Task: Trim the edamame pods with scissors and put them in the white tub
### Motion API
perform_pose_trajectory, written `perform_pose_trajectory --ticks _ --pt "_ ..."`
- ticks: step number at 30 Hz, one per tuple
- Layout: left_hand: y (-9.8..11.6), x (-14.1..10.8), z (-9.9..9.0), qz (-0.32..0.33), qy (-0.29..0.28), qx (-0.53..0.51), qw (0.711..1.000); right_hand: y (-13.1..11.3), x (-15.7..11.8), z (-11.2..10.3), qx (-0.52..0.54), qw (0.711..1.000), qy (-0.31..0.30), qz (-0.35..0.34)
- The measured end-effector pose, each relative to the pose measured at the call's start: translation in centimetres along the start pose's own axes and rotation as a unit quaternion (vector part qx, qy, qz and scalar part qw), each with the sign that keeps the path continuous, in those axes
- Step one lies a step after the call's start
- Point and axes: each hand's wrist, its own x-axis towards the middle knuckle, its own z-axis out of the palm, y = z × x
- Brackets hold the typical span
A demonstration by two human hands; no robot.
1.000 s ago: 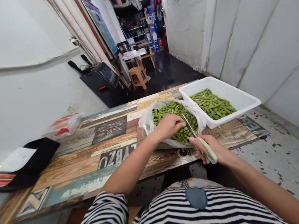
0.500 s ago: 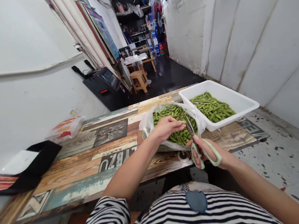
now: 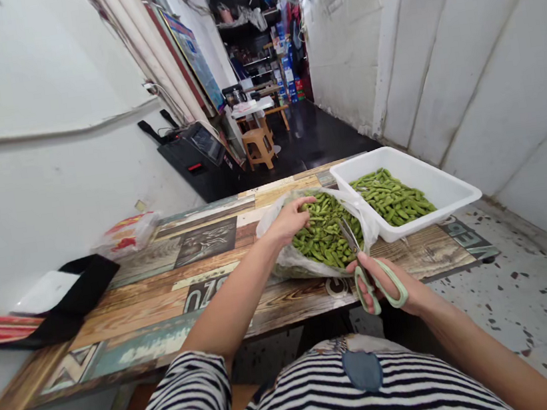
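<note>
My left hand (image 3: 292, 221) is over the left side of a clear plastic bag (image 3: 369, 225) full of green edamame pods (image 3: 327, 246). Its index finger stretches out and the thumb is apart from it, with no pod visible between them. In my right hand (image 3: 399, 282) are scissors (image 3: 350, 236) with pale green handles, held at the front right of the bag. Their blades point up and away over the pods, slightly parted. Beside the bag on the right, a white tray (image 3: 453, 191) holds more pods (image 3: 393, 197) along its left part.
The bag and tray stand on a wood-patterned table (image 3: 155, 301). At its left end lie a red-and-clear plastic package (image 3: 129, 235) and a black holder (image 3: 93, 282) with a white item. Beyond the table are a black machine (image 3: 197, 158) and a tan stool (image 3: 258, 148).
My left hand has moved left and away from the scissors' blades, down to the pods in the bag. The pod at its fingertips no longer shows. My right hand keeps the scissors in nearly the same place.
</note>
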Motion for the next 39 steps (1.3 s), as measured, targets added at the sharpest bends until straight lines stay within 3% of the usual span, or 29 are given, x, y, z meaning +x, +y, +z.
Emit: perform_pose_trajectory --ticks 2,4,6,9,15,20,25,28,31,34,39 --pt "0.1 2.0 0.0 0.053 0.021 0.19 0.98 0.3 0.0 -0.1 0.008 1.0 -0.013 0.0" --pt "0.0 3.9 0.6 0.088 0.013 0.33 0.94 0.4 0.0 -0.3 0.011 1.0 -0.016 0.001" --pt "-0.1 5.5 1.3 0.092 -0.004 0.402 0.911 0.3 -0.1 -0.5 0.013 1.0 -0.015 0.001" --pt "-0.1 6.6 1.5 0.089 -0.015 0.424 0.901 0.2 -0.4 -0.9 0.01 1.0 -0.008 0.001" --pt "0.2 3.9 0.3 0.163 -0.068 0.329 0.928 -0.1 -0.4 -0.8 -0.031 0.999 0.019 0.01" --pt "0.1 0.7 0.7 0.139 -0.093 0.282 0.945 -0.4 0.0 -0.2 -0.097 0.995 0.023 -0.003" --pt "0.4 -0.5 1.1 0.139 -0.139 0.238 0.951 0.1 0.5 -0.3 -0.143 0.989 0.034 -0.023" --pt "0.6 -0.7 1.2 0.092 -0.124 0.166 0.974 0.1 0.5 -0.2 -0.147 0.987 0.062 -0.016" --pt "0.6 -0.7 1.3 0.004 -0.105 -0.003 0.994 -0.1 0.3 0.0 -0.105 0.994 0.036 -0.013" --pt "0.6 -0.8 1.4 -0.052 -0.116 -0.143 0.981 -0.1 0.1 0.2 -0.044 0.999 -0.013 -0.005" --pt "0.5 -1.2 1.7 -0.079 -0.122 -0.215 0.966 -0.1 0.1 0.4 -0.029 0.999 -0.021 -0.01"
